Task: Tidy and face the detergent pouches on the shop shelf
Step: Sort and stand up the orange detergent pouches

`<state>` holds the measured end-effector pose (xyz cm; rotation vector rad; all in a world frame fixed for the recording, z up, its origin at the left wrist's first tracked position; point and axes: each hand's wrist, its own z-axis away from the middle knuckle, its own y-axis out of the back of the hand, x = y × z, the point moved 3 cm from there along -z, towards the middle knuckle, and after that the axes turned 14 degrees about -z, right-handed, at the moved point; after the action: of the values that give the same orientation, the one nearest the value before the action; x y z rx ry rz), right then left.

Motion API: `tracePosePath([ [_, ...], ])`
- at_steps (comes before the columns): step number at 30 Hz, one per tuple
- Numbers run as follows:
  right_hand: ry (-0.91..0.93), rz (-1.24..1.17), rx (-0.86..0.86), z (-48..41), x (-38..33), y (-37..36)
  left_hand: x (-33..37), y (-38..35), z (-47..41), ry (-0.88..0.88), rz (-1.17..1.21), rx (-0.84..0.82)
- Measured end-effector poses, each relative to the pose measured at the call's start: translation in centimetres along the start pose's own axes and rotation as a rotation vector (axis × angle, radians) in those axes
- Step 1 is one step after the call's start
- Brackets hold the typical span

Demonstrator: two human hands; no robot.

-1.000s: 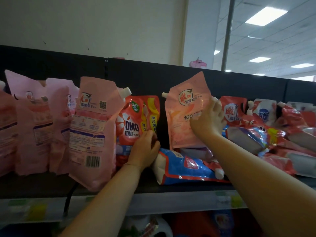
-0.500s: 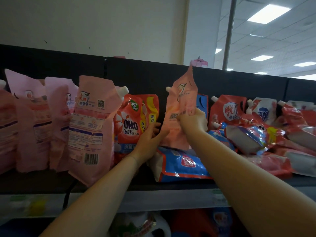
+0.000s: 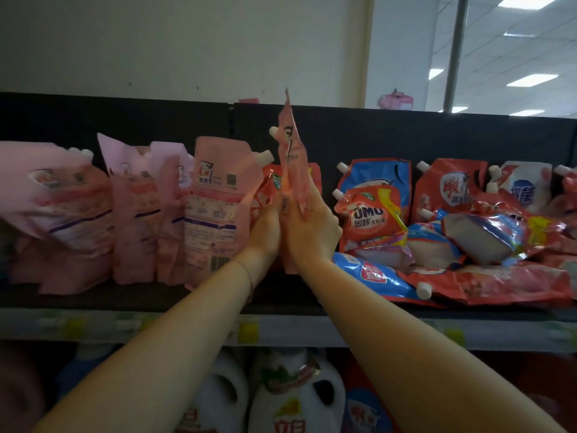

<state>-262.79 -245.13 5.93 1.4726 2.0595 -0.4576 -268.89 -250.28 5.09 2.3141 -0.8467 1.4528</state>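
Head camera faces the shelf [image 3: 343, 331] closely, head-on.

A pale pink held pouch [image 3: 292, 164] with a white spout cap is upright and turned edge-on, gripped by the right hand [image 3: 312, 228], the left hand [image 3: 265, 228] against its left face; left of the held pouch a row of pink pouches [image 3: 140, 214] stands on the shelf [image 3: 281, 329], the nearest showing its barcode back; just behind it a red OMO pouch [image 3: 269, 187] peeks out; right of it a blue pouch [image 3: 379, 171], a leaning OMO pouch [image 3: 370, 215] and a red pouch [image 3: 452, 189] stand behind a heap of fallen pouches [image 3: 487, 239]; a blue-and-white pouch [image 3: 374, 276] lies flat at the front.
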Motion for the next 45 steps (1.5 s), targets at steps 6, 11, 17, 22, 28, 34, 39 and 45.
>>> tracePosePath([
  [6, -0.156, 0.067, -0.22, 2.0, 0.3, -0.3, -0.5, 0.1, 1.6, 0.104, -0.069, -0.082],
  [11, -0.32, -0.004, -0.426, 3.5, 0.4, 0.9, -0.7, 1.3, 4.0, 0.1, -0.314, -0.085],
  [17, -0.33, -0.006, -0.585, 6.3, 0.8, 3.3, -0.9, 1.9, 8.1, -0.23, -0.735, 0.2],
  [22, -0.375, -0.032, -0.383, 7.2, 2.1, 6.7, -1.0, -0.1, 10.3, -0.632, -1.019, 0.246],
  [28, -0.588, 0.164, -0.079, 5.5, 5.6, 11.3, -1.4, -5.4, 8.3, -0.697, -1.332, -0.184],
  [34, -0.482, 0.205, -0.206, 2.8, 8.0, 13.7, -3.1, -10.6, 5.9, -0.555, -1.706, -0.361],
  [39, -0.346, 0.302, -0.357, 1.8, 8.9, 14.5, -4.5, -12.6, 5.0, -0.508, -1.736, -0.374],
  [45, -0.101, 0.358, -0.413, 0.6, 9.0, 15.8, -5.3, -12.3, 4.0, -0.737, -1.892, -0.354],
])
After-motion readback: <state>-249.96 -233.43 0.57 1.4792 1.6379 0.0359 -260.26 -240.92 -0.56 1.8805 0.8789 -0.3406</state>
